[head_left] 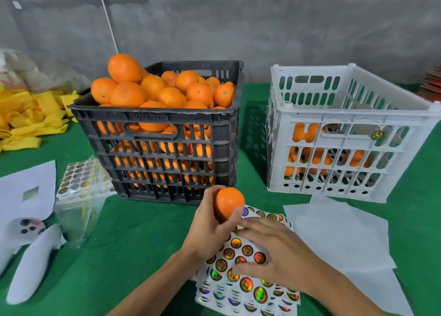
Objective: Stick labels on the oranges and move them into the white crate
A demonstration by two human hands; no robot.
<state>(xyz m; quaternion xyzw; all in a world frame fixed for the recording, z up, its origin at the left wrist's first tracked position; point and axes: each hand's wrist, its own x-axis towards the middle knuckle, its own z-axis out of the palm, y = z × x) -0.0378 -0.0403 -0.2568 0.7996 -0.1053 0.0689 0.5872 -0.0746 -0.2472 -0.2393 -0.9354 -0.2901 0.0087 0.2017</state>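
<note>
One orange [229, 203] is held up in the left hand [210, 230], just in front of the black crate [152, 115], which is heaped with oranges above its rim. The white crate [353, 120] stands to the right on the green surface [124, 244], a few oranges low inside. A sheet of round holographic labels [245, 280] lies flat under the right hand [281, 251].

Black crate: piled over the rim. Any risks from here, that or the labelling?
1. Oranges in the black crate are heaped above the rim; a knock could roll the top orange off.
2. The right hand rests on the sticker sheet; stickers may lift or crease.
3. The left hand holds an orange one-handed; pressing a label could slip it.
</note>
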